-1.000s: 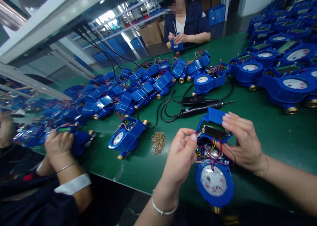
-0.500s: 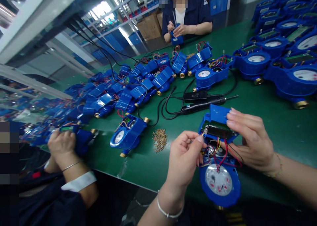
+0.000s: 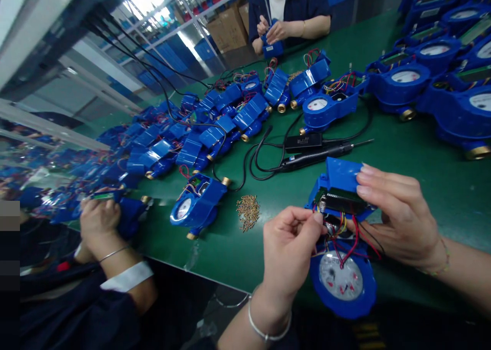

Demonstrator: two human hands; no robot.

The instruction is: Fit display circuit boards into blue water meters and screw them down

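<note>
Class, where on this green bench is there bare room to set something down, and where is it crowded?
Bare green tabletop lies between the electric screwdriver, the right hand and the right-hand water meters; another patch lies between the screw pile, screwdriver and left hand. Crowded: the left rear, heaped with blue meters, and the far right, packed with more.

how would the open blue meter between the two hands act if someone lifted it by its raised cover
The raised cover would probably swing, as the wires below it look slack. Those wires seem thin and floppy, so they could snag or pull. The dial end looks bulkier, so it may sag.
</note>
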